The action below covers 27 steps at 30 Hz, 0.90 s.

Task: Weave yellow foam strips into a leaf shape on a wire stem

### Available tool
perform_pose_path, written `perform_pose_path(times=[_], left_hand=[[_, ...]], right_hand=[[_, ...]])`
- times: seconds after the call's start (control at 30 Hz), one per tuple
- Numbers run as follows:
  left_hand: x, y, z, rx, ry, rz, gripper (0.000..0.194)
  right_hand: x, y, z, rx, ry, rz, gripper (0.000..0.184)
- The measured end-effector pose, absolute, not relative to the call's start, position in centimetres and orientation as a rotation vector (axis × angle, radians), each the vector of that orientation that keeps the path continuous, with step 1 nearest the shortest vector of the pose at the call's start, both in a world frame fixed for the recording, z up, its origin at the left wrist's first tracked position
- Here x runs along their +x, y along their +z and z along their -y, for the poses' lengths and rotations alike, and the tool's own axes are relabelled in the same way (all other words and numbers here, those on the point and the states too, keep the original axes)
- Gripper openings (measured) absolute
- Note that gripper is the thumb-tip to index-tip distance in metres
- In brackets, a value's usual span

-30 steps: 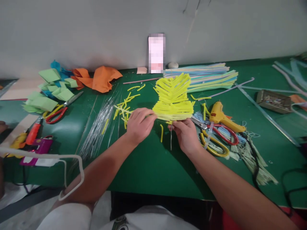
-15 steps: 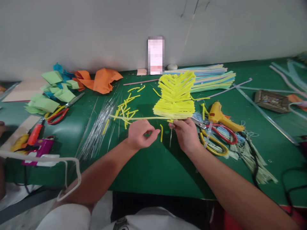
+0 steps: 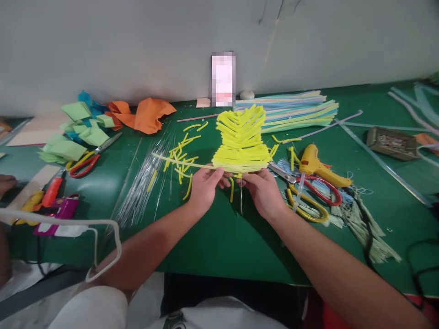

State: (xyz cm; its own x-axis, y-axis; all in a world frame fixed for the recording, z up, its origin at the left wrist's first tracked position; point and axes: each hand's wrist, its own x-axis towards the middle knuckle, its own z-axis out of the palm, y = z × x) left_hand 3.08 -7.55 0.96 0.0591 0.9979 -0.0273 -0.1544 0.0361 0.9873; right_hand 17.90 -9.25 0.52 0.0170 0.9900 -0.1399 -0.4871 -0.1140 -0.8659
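Note:
A bright yellow leaf shape made of pipe cleaners (image 3: 242,137) stands up between my hands, its rows slanting to a middle line. My right hand (image 3: 266,194) pinches it low at the right, by the base, where thin wires (image 3: 241,198) hang down. At its lower left edge, my left hand (image 3: 205,189) is closed with thumb and fingers on a pale yellow pipe cleaner (image 3: 181,161), whose long free end sticks out leftward. The tips of my left fingers are partly hidden behind the work. Short cut yellow pieces (image 3: 178,155) lie scattered beyond my left hand.
Scissors (image 3: 308,201) and a yellow glue gun (image 3: 320,167) lie close to my right hand. A bundle of pipe cleaners (image 3: 302,114) rests behind, and loose wires (image 3: 142,183) lie at left. A phone (image 3: 223,80) leans on the wall. Another person's hand (image 3: 7,183) shows far left.
My left hand has moved up and right to the leaf's lower edge and closed on the pale pipe cleaner. The leaf has shifted slightly left, with my right hand still holding its base.

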Motion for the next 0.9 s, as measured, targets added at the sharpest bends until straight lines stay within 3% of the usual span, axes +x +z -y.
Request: perform_pose_path(times=[0.17, 0.4, 0.9], left_hand=[[3.01, 0.82, 7.55, 1.100, 1.268, -1.090, 0.035], [2.80, 0.33, 7.46, 1.091, 1.305, -1.056, 0.034], [3.05, 0.33, 7.07, 0.911, 1.140, -1.048, 0.032]], right_hand=[[17.98, 0.45, 9.27, -0.968, 1.453, 0.682, 0.013], [18.08, 0.33, 9.24, -0.968, 1.435, 0.587, 0.020], [18.22, 0.29, 9.35, -1.031, 1.325, 0.737, 0.012]])
